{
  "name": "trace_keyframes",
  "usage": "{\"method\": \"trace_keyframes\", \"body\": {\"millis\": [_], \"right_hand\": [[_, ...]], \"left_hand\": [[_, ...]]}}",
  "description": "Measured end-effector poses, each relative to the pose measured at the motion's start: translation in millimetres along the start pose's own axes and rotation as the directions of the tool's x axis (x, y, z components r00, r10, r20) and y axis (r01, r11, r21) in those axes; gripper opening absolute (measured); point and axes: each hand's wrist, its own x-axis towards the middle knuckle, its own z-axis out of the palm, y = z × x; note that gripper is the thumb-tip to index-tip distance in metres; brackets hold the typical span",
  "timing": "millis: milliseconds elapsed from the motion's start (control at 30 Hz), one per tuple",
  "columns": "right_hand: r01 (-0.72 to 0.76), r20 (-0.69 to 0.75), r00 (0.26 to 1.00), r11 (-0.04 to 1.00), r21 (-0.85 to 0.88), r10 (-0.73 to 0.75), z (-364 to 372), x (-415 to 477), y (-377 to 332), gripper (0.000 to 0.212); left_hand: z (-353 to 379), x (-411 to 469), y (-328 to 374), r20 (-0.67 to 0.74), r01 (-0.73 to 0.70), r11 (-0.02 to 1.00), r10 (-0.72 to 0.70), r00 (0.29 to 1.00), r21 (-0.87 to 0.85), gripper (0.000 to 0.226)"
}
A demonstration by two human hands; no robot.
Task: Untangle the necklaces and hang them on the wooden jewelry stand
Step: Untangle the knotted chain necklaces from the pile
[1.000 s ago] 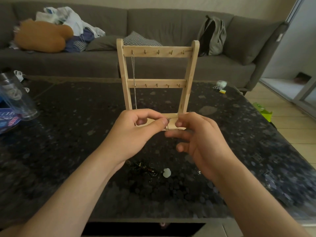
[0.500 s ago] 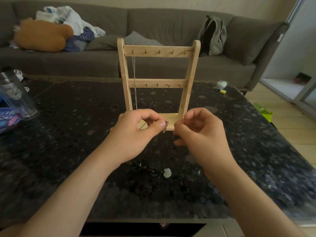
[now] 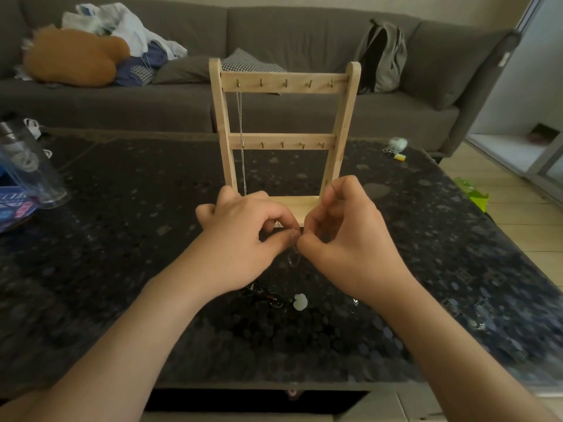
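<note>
The right hand [image 3: 350, 239] closes back in on the left hand [image 3: 240, 242], both grips now pinched tight on the thin chain [image 3: 297, 257] just before the wooden jewelry stand [image 3: 344, 117], low over the table [image 3: 122, 254], still picking knots, I'd say, one necklace [image 3: 240, 117] already hung.

Table [image 3: 122, 269]: dark speckled stone top. Wooden jewelry stand [image 3: 285, 83] upright at centre, base flat on the top. 9 o'clock edge: clear plastic container [image 3: 27, 166] lying tilted, blue pack [image 3: 15, 205] just beside it. 2 o'clock: small pale green object [image 3: 397, 144], yellow piece [image 3: 399, 158] touching it. 6 o'clock: dark tangle of necklaces [image 3: 268, 296], pale pendant [image 3: 300, 301] at its 3 o'clock side.
</note>
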Motion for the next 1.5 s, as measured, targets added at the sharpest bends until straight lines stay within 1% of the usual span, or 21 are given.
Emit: {"method": "trace_keyframes", "body": {"millis": [100,267,333,467,633,767,900,1000,1067,1133,1233,1267,1333,1433,1467,1500], "right_hand": [[-0.054,0.069,0.996,0.998,-0.016,0.055,1,2,3,0.045],[-0.098,0.125,0.987,0.995,-0.017,0.100,4,2,8,0.042],[-0.090,0.115,0.989,0.996,0.000,0.089,5,2,7,0.042],[-0.050,0.048,0.998,0.997,0.056,0.047,3,3,5,0.040],[-0.067,0.093,0.994,0.997,0.035,0.064,4,4,7,0.043],[-0.124,0.133,0.984,0.992,0.039,0.118,4,6,9,0.043],[-0.109,0.142,0.985,0.992,0.069,0.098,4,6,11,0.031],[-0.091,0.166,0.983,0.992,0.081,0.077,3,6,12,0.020],[-0.090,0.171,0.982,0.992,0.086,0.075,3,6,11,0.017],[-0.106,0.184,0.979,0.991,0.079,0.090,3,6,10,0.016],[-0.152,0.240,0.962,0.985,0.083,0.128,1,6,8,0.013],[-0.176,0.253,0.956,0.979,0.104,0.145,1,7,9,0.012],[-0.247,0.266,0.946,0.944,0.218,0.186,2,7,10,0.012],[-0.315,0.260,0.942,0.830,0.461,0.213,4,9,11,0.016],[-0.318,0.247,0.944,0.805,0.501,0.220,4,10,11,0.016],[-0.310,0.224,0.948,0.804,0.507,0.224,3,10,11,0.016]], "left_hand": [[1,0,-1,0.020,-0.032,0.998,0.031,0.999,0.058,0.007],[2,1,-3,0.000,-0.056,0.997,0.056,0.998,0.060,0.011],[2,1,-4,-0.008,-0.055,0.996,0.056,0.998,0.072,0.011],[4,1,-5,-0.018,-0.062,0.993,0.064,0.998,0.099,0.009],[3,-1,-3,0.024,-0.084,0.984,0.081,0.996,0.159,0.006],[3,-2,-3,0.029,-0.100,0.984,0.096,0.995,0.148,0.006],[5,-1,-4,0.026,-0.100,0.989,0.098,0.995,0.110,0.017],[5,0,-4,0.025,-0.104,0.992,0.102,0.994,0.074,0.010],[5,0,-5,0.023,-0.109,0.993,0.108,0.994,0.054,0.008],[5,0,-7,0.026,-0.116,0.992,0.115,0.993,0.046,0.007],[7,0,-7,0.009,-0.133,0.991,0.133,0.991,0.028,0.007],[7,0,-7,-0.003,-0.142,0.990,0.142,0.990,0.006,0.007],[7,0,-7,-0.029,-0.152,0.986,0.150,0.988,-0.071,0.006],[3,2,-9,-0.084,-0.177,0.962,0.163,0.983,-0.210,0.005],[2,3,-10,-0.103,-0.186,0.953,0.165,0.981,-0.238,0.005],[1,3,-11,-0.120,-0.192,0.946,0.165,0.979,-0.262,0.006]]}}
